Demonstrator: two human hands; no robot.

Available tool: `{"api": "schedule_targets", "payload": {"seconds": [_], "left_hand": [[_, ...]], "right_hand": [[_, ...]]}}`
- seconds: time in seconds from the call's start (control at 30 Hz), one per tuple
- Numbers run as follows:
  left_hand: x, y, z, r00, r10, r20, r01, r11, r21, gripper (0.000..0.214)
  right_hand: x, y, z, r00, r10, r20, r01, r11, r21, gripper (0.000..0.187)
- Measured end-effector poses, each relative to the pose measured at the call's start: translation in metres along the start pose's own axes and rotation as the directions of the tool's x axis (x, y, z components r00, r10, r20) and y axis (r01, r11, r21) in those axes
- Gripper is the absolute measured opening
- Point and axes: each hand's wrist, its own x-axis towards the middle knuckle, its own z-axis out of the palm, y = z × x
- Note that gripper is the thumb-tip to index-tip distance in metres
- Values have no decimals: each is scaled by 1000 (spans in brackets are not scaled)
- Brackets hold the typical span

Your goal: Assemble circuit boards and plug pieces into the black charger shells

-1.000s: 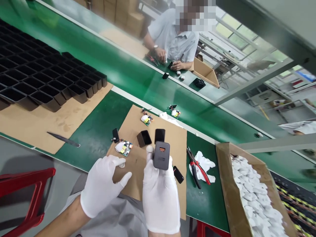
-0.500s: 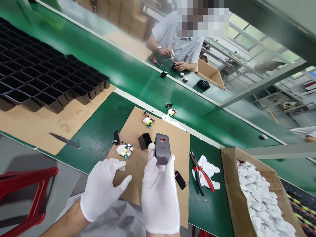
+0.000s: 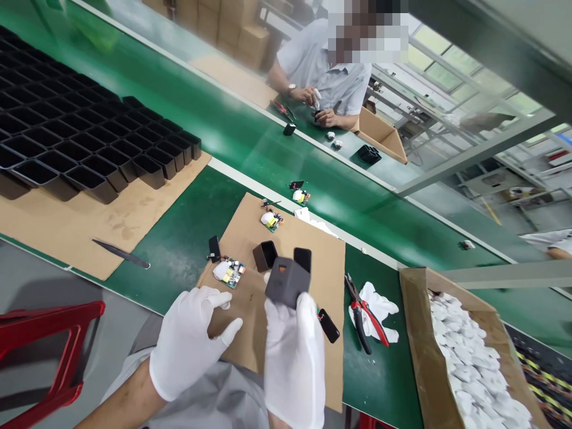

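My right hand (image 3: 294, 354), in a white glove, grips a dark grey charger block (image 3: 285, 282) with an orange port, tilted over a cardboard sheet (image 3: 254, 298). My left hand (image 3: 190, 339), also gloved, rests open on the sheet's near left edge, fingers spread. On the sheet lie an empty black shell (image 3: 264, 255), a second black shell (image 3: 302, 258) behind the charger, and two circuit boards (image 3: 230, 273) (image 3: 270, 219). A small black cap (image 3: 328, 325) lies just right of my right hand.
Red-handled pliers (image 3: 363, 313) lie on white cloth to the right. A cardboard box (image 3: 413, 345) of white parts stands far right. Rows of black shells (image 3: 84, 143) fill the left. A dark blade (image 3: 121, 254) lies on brown card. Across the green conveyor (image 3: 250, 149) another person works.
My right hand has turned the charger from upright to tilted, its port face now angled left. My left hand has hardly moved.
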Motion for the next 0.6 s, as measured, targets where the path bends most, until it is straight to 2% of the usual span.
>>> {"api": "schedule_targets", "payload": {"seconds": [0.1, 0.17, 0.27, 0.33, 0.43, 0.53, 0.6], "left_hand": [[-1, 1, 1, 1000, -13, 4, 13, 1000, -26, 17], [0, 2, 2, 1000, -18, -10, 18, 1000, -14, 15], [0, 3, 4, 999, -14, -38, 14, 1000, 7, 17], [0, 3, 3, 999, -7, -48, 7, 1000, 1, 17], [0, 1, 3, 999, -6, -52, 4, 1000, -30, 17], [0, -1, 3, 999, -7, -42, 5, 999, -49, 16], [1, -1, 3, 999, -6, -37, 4, 999, -51, 16]], "right_hand": [[-18, 9, 2, 959, 159, -236, -167, 986, -13, 30], [-33, 19, 9, 940, 142, -310, -158, 987, -27, 26], [-48, 31, 20, 978, -11, -210, -3, 998, -68, 25], [-50, 33, 21, 988, -61, -145, 54, 997, -51, 27], [-44, 30, 6, 992, -46, -119, 43, 999, -32, 30], [-40, 26, -12, 983, 10, -184, -17, 999, -35, 40], [-40, 24, -13, 982, 24, -186, -32, 999, -41, 37]]}}
